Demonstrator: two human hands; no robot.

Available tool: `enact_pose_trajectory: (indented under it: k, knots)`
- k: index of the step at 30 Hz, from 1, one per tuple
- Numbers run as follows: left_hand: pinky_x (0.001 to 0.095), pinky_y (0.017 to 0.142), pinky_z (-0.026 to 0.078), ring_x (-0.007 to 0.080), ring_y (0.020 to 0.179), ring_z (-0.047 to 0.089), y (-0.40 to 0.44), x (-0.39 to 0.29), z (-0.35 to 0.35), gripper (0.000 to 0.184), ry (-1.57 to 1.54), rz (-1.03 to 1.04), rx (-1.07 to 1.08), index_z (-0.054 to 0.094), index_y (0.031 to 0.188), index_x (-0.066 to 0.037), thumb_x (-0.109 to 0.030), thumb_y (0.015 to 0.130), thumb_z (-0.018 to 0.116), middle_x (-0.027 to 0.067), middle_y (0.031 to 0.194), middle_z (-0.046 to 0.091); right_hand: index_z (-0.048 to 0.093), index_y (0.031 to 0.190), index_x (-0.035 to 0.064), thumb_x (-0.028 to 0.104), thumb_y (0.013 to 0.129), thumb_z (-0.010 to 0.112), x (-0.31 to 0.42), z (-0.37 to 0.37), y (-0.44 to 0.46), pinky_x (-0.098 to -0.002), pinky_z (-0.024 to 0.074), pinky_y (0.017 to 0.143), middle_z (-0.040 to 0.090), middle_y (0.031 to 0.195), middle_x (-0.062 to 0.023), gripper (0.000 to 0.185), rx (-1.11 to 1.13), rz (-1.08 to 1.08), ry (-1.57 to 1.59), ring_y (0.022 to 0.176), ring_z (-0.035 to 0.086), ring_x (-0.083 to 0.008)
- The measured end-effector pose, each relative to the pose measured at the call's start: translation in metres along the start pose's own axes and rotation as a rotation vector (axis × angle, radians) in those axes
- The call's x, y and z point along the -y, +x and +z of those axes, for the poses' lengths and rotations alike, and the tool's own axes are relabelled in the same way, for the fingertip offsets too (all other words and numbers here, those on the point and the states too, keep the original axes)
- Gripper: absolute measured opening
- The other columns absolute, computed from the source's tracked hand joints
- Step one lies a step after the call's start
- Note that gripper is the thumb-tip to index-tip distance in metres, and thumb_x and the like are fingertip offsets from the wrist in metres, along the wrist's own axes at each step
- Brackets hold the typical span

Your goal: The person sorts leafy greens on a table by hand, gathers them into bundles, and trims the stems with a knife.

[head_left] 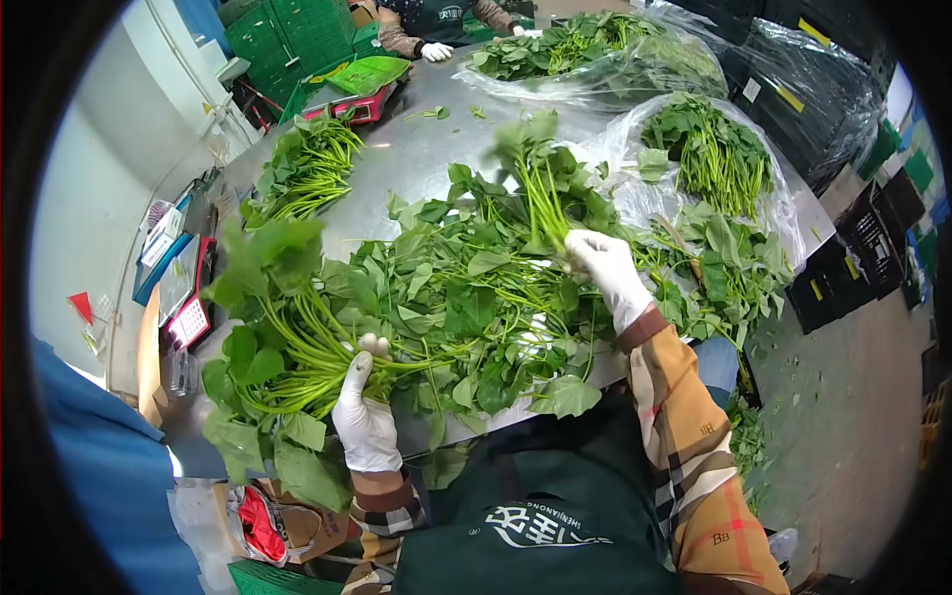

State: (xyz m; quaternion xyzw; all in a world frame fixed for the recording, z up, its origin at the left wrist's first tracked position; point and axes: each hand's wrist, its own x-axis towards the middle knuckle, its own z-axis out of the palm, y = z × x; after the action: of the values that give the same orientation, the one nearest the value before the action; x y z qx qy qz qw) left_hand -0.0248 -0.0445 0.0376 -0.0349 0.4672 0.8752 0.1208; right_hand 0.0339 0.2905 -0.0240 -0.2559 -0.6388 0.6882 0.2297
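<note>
My left hand, in a white glove, is closed around the stem ends of a large bunch of leafy green stems at the table's near left edge. In my gloved right hand is a smaller bunch of leafy greens, its leaves pointing up and away, slightly blurred. Between and below both hands spreads a loose pile of greens with tangled stems. Farther off at the left lies a separate bundle of greens, its stems side by side.
Clear plastic bags of greens lie at the right and far side of the metal table. A red scale with a green basket stands far left. Across the table is a co-worker's gloved hand. Black crates stand at right.
</note>
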Motion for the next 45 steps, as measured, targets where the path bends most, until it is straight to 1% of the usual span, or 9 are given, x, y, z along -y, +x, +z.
enact_pose_trajectory:
  k: [2, 6, 7, 10, 12, 17, 22, 30, 45]
  knots:
    - [0.0307, 0.088, 0.048, 0.0175, 0.097, 0.063, 0.004, 0.007, -0.004, 0.022, 0.116, 0.045, 0.004, 0.064, 0.109, 0.0, -0.006, 0.087, 0.063, 0.0077, 0.103, 0.067, 0.069, 0.091, 0.0023, 0.017, 0.087, 0.062, -0.016, -0.018, 0.003, -0.0208, 0.0451, 0.057, 0.065, 0.075, -0.0001, 0.017, 0.13, -0.067, -0.352, 0.063, 0.057, -0.0055]
    - [0.0293, 0.085, 0.047, 0.0149, 0.091, 0.062, -0.003, 0.016, 0.016, 0.021, 0.298, 0.129, -0.193, 0.067, 0.105, 0.0, -0.01, 0.086, 0.067, 0.0067, 0.096, 0.068, 0.069, 0.088, 0.0024, 0.017, 0.087, 0.061, 0.028, -0.014, -0.031, -0.0201, 0.0437, 0.056, 0.064, 0.075, 0.0003, 0.017, 0.065, 0.051, 0.09, 0.061, 0.055, -0.0049]
    - [0.0291, 0.084, 0.047, 0.0141, 0.09, 0.062, 0.001, 0.018, 0.01, 0.022, 0.28, 0.116, -0.183, 0.067, 0.105, -0.001, -0.011, 0.086, 0.067, 0.0063, 0.094, 0.068, 0.07, 0.083, 0.0026, 0.017, 0.086, 0.062, 0.032, -0.017, -0.034, -0.0195, 0.0408, 0.054, 0.065, 0.072, 0.0013, 0.016, 0.13, 0.037, -0.186, 0.06, 0.052, -0.0045]
    - [0.0292, 0.084, 0.047, 0.0147, 0.089, 0.062, 0.005, 0.01, 0.005, 0.021, 0.116, 0.086, -0.047, 0.066, 0.105, -0.001, -0.01, 0.086, 0.067, 0.0061, 0.092, 0.068, 0.069, 0.085, 0.0028, 0.018, 0.088, 0.06, 0.033, -0.02, -0.043, -0.0189, 0.0392, 0.055, 0.064, 0.073, 0.0021, 0.018, 0.184, 0.078, -0.181, 0.059, 0.049, -0.0024]
    - [0.0312, 0.083, 0.05, 0.0175, 0.087, 0.063, 0.003, 0.007, 0.0, 0.017, -0.009, -0.026, -0.009, 0.065, 0.103, -0.001, -0.008, 0.087, 0.064, 0.0065, 0.093, 0.067, 0.068, 0.094, 0.0012, 0.019, 0.09, 0.06, 0.034, -0.015, -0.047, -0.0185, 0.0398, 0.056, 0.064, 0.078, 0.0012, 0.019, 0.107, -0.015, 0.186, 0.059, 0.048, -0.0024]
    - [0.0342, 0.082, 0.052, 0.0213, 0.088, 0.063, -0.001, 0.013, 0.001, 0.017, -0.236, -0.259, 0.104, 0.064, 0.102, 0.001, -0.008, 0.088, 0.062, 0.0083, 0.095, 0.066, 0.064, 0.108, -0.0028, 0.012, 0.091, 0.06, 0.042, -0.005, -0.061, -0.0179, 0.04, 0.054, 0.066, 0.09, -0.0032, 0.023, 0.286, 0.113, 0.13, 0.06, 0.048, -0.0035]
    - [0.0343, 0.091, 0.049, 0.0231, 0.098, 0.062, -0.014, 0.026, 0.021, 0.029, -0.291, -0.412, 0.188, 0.061, 0.113, 0.004, -0.006, 0.086, 0.064, 0.0126, 0.109, 0.065, 0.067, 0.099, -0.0041, 0.009, 0.088, 0.061, 0.038, 0.034, -0.093, -0.024, 0.0467, 0.071, 0.065, 0.084, -0.0023, 0.018, 0.381, 0.102, 0.192, 0.075, 0.057, -0.008]
    - [0.0338, 0.094, 0.045, 0.0214, 0.101, 0.062, -0.027, 0.04, 0.036, 0.031, 0.08, -0.365, 0.139, 0.059, 0.116, 0.006, -0.004, 0.087, 0.062, 0.014, 0.107, 0.065, 0.07, 0.095, -0.001, 0.014, 0.082, 0.071, 0.037, 0.066, -0.118, -0.024, 0.0449, 0.064, 0.062, 0.077, -0.0023, 0.02, 0.487, -0.072, -0.211, 0.07, 0.056, -0.0086]
    - [0.0348, 0.089, 0.05, 0.0219, 0.097, 0.062, -0.018, 0.043, 0.029, 0.022, -0.241, -0.429, 0.129, 0.062, 0.108, 0.002, -0.006, 0.088, 0.064, 0.0114, 0.103, 0.065, 0.07, 0.094, 0.0013, 0.004, 0.08, 0.07, 0.053, 0.083, -0.131, -0.0282, 0.0452, 0.066, 0.06, 0.077, -0.0062, 0.015, 0.372, -0.411, -0.258, 0.071, 0.057, -0.0163]
